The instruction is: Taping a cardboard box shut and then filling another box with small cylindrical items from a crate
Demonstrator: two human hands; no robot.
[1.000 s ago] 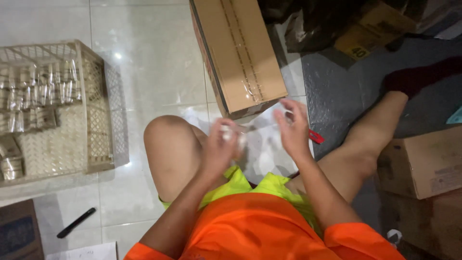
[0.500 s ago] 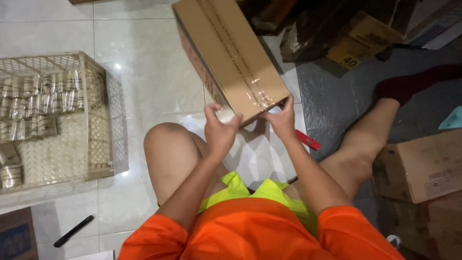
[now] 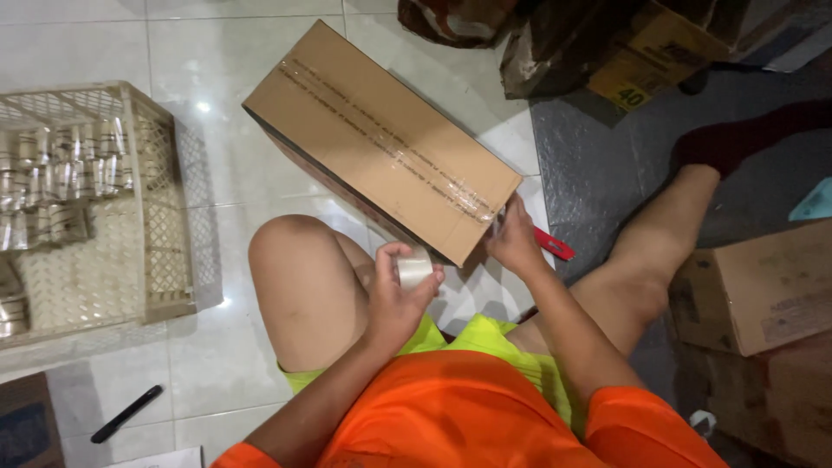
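Note:
A long brown cardboard box point(image 3: 381, 143), sealed along its top with clear tape, lies on the floor in front of my knees. My left hand point(image 3: 394, 295) holds a roll of clear tape point(image 3: 414, 267) just below the box's near edge. My right hand point(image 3: 516, 243) presses against the box's near right corner, fingers curled on the edge. A red-handled tool point(image 3: 555, 244) lies on the floor just beyond that hand, partly hidden by it.
A cream plastic crate point(image 3: 95, 208) with several small clear packets stands at left. A black marker point(image 3: 126, 414) lies on the white tiles at lower left. More cardboard boxes point(image 3: 754, 286) sit at right, with bags and a yellow carton at the top right.
The box has turned so its long side now runs diagonally up-left. My left hand has dropped below the box with the tape roll; my right hand stays at the corner.

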